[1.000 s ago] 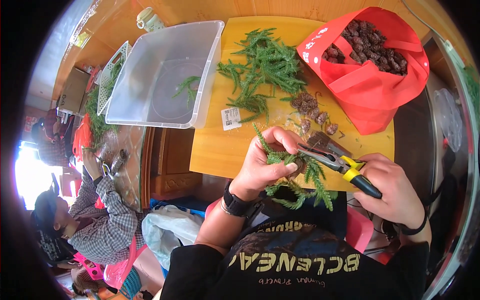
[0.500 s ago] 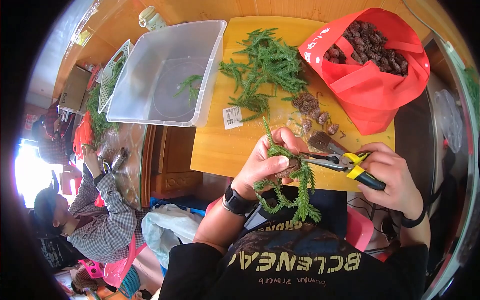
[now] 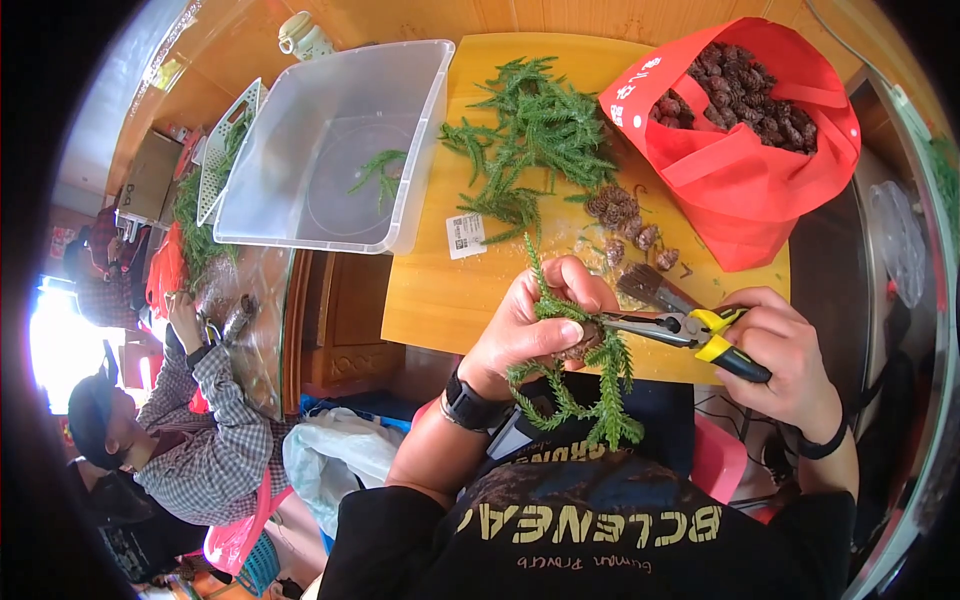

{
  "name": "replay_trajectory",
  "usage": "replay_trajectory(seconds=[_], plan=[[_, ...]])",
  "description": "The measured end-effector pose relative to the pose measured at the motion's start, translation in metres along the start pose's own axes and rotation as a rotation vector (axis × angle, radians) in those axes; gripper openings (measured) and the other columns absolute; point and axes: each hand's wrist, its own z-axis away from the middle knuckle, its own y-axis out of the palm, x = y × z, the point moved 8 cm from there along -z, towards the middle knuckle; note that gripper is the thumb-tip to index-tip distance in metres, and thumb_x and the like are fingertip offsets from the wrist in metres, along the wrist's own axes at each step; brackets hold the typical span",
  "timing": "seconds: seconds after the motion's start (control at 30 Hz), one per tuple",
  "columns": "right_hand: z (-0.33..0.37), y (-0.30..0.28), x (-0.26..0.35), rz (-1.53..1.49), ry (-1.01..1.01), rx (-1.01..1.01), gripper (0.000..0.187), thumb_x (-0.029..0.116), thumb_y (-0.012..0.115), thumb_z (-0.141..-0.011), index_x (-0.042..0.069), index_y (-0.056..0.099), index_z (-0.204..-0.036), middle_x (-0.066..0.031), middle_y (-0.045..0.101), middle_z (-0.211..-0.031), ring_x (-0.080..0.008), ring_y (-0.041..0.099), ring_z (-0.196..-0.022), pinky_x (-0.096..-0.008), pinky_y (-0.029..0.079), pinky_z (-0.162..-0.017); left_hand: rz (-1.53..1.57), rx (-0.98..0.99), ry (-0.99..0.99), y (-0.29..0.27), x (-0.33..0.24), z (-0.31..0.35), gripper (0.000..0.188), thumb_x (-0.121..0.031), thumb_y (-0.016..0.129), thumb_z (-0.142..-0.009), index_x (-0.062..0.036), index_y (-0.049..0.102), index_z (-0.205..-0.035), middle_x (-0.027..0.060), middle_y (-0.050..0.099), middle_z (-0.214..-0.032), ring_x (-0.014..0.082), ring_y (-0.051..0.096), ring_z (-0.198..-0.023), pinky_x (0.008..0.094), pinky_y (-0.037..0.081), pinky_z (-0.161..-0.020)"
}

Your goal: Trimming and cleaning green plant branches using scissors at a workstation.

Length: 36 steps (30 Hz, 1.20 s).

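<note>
My left hand (image 3: 530, 320) is closed on a green evergreen sprig (image 3: 610, 395), thumb pressed near a brown pinecone (image 3: 578, 347) at its middle. Fronds stick up above the fingers and hang down below them over my lap. In my right hand (image 3: 785, 360) is a pair of pliers (image 3: 668, 327) with yellow and black handles. Its jaws reach left to the sprig beside my left fingertips. Whether they grip a stem or wire there is too small to tell.
On the yellow table (image 3: 430, 310) lie a pile of green sprigs (image 3: 540, 130), loose pinecones (image 3: 614, 208), a brush (image 3: 655, 288) and a white label (image 3: 465, 236). A red bag (image 3: 720, 205) of pinecones stands right, a clear plastic bin (image 3: 300, 150) left. Another person (image 3: 215, 430) works at the far left.
The pliers and my right hand have shifted only slightly, with the jaws still at the sprig. At the far left, the other person's hands have moved a little.
</note>
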Motion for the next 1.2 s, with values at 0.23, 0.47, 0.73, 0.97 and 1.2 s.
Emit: replay_trajectory(seconds=[0.23,0.47,0.73,0.97,1.2], plan=[[0.005,0.003,-0.002,0.039,0.019,-0.039,0.017,0.004,0.067,-0.06,-0.001,0.052,-0.068,-0.0112,0.049,-0.064,-0.0354,0.056,-0.073,-0.0394,0.047,-0.066,-0.038,0.0,0.022,-0.003,-0.001,0.001,0.035,-0.025,0.074,-0.067,-0.0088,0.048,-0.084,0.0135,0.054,-0.079,0.0165,0.052,-0.069,0.0265,0.043,-0.059],[0.009,0.0,-0.004,0.105,0.114,-0.11,0.016,-0.002,0.063,-0.063,-0.001,0.047,-0.064,-0.0134,0.046,-0.062,-0.0337,0.054,-0.064,-0.0382,0.045,-0.058,-0.826,-0.052,0.616,0.021,-0.048,0.003,0.026,0.007,0.067,-0.063,-0.0026,0.055,-0.083,0.0144,0.058,-0.09,0.019,0.058,-0.073,0.0271,0.049,-0.063],[0.018,0.01,-0.014,-0.059,0.446,0.111,0.014,0.006,0.06,-0.069,-0.001,0.048,-0.066,-0.0153,0.047,-0.063,-0.0334,0.052,-0.062,-0.04,0.044,-0.06,-1.361,-0.107,0.821,0.043,-0.05,0.014,0.026,0.006,0.07,-0.062,-0.0013,0.059,-0.085,0.0137,0.061,-0.094,0.0241,0.062,-0.076,0.0301,0.051,-0.067],[0.009,0.004,-0.014,-0.169,0.252,0.112,0.021,0.014,0.062,-0.067,-0.002,0.059,-0.08,-0.0131,0.055,-0.07,-0.0377,0.056,-0.081,-0.0419,0.045,-0.083,-0.347,-0.036,0.238,0.001,-0.023,-0.001,0.021,0.004,0.065,-0.069,-0.0023,0.053,-0.085,0.0139,0.057,-0.093,0.0171,0.059,-0.077,0.0277,0.049,-0.066],[0.007,0.017,-0.022,-0.23,0.11,0.121,0.021,0.016,0.065,-0.067,-0.002,0.055,-0.075,-0.0128,0.05,-0.065,-0.0379,0.056,-0.077,-0.0415,0.046,-0.078,0.088,-0.006,-0.036,0.001,0.003,0.001,0.034,-0.023,0.072,-0.072,-0.009,0.047,-0.09,0.0156,0.055,-0.09,0.0126,0.052,-0.065,0.0191,0.042,-0.052]])
